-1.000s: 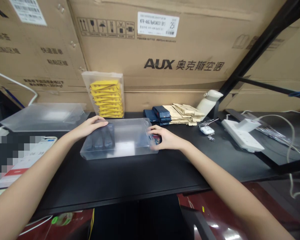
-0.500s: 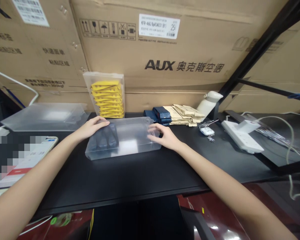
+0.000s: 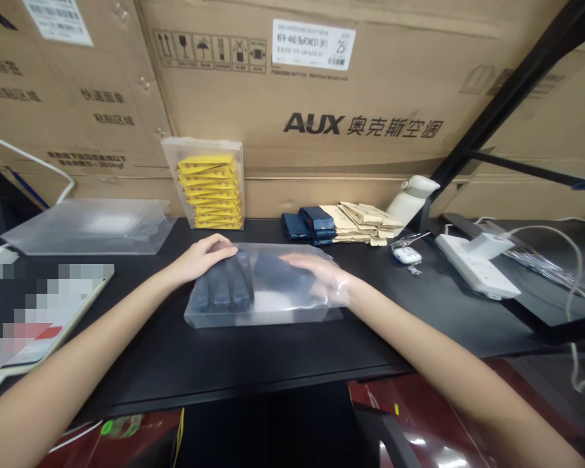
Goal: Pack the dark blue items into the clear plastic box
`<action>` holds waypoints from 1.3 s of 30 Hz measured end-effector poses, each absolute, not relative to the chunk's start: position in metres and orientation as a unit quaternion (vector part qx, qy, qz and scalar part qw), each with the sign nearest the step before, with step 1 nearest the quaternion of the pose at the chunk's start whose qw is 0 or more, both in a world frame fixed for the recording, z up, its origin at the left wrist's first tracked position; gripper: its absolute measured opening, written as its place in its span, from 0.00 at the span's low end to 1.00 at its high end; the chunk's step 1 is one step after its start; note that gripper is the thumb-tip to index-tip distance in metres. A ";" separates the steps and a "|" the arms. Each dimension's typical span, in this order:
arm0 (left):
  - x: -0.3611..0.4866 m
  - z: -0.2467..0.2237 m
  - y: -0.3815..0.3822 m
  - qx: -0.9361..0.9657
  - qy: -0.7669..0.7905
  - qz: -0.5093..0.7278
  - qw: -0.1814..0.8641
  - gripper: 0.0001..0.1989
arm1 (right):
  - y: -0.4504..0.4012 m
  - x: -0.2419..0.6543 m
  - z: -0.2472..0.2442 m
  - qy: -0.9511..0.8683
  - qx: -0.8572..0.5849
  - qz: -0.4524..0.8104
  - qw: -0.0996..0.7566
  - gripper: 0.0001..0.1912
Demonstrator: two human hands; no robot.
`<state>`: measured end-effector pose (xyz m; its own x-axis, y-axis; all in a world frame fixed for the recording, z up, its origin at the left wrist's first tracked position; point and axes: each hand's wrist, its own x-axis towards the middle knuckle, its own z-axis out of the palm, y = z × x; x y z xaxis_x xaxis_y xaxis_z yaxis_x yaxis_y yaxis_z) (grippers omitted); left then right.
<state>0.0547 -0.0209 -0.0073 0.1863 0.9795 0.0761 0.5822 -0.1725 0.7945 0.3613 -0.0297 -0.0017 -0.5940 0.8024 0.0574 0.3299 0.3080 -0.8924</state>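
A clear plastic box (image 3: 283, 317) lies on the black table, its open end to the right. Several dark blue packets (image 3: 224, 286) stand side by side in its left part. My left hand (image 3: 208, 255) grips the box at its upper left edge, fingers behind it. My right hand (image 3: 316, 270) reaches inside through the right end, seen blurred through the plastic. A dark shape (image 3: 275, 270) shows by its fingertips; whether the fingers hold it is unclear. Behind the box are more dark blue packets (image 3: 316, 221) beside beige packets (image 3: 361, 221).
An upright clear box with yellow packets (image 3: 208, 192) stands at the back, near a flat clear case (image 3: 90, 227). To the right are a white bottle (image 3: 412, 201), a small white case (image 3: 407, 255) and a power strip (image 3: 478, 266). A phone (image 3: 73, 312) lies at left.
The clear box has shifted right and nearer, with my left hand on it. My right hand has moved from the box's right end to inside it.
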 end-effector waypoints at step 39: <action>0.024 0.019 -0.019 0.741 0.577 0.226 0.256 0.35 | -0.006 0.356 -0.031 -0.510 -0.433 0.493 0.556 0.06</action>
<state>0.0236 -0.0193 0.0186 0.2310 0.9721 0.0396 0.7398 -0.2020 0.6418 0.3564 -0.0059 -0.0309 -0.0060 0.9902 0.1393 -0.1069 0.1378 -0.9847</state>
